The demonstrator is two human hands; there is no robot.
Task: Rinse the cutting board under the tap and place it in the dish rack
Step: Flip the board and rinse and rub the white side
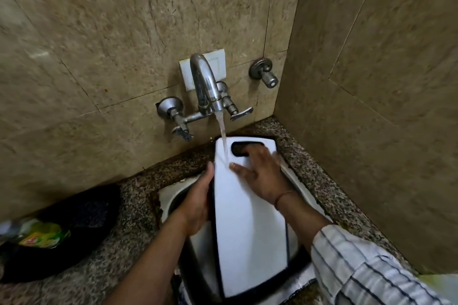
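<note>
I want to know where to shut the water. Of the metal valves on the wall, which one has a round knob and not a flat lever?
The separate valve up right of the tap. The two on the tap body carry flat levers.

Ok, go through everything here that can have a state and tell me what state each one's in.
Tap: running.
Cutting board: white face up, tilted over the sink, under the stream.
Left hand: gripping the board's left edge.
Right hand: flat on the board.
Green-labelled bottle: lying on the counter.
</note>
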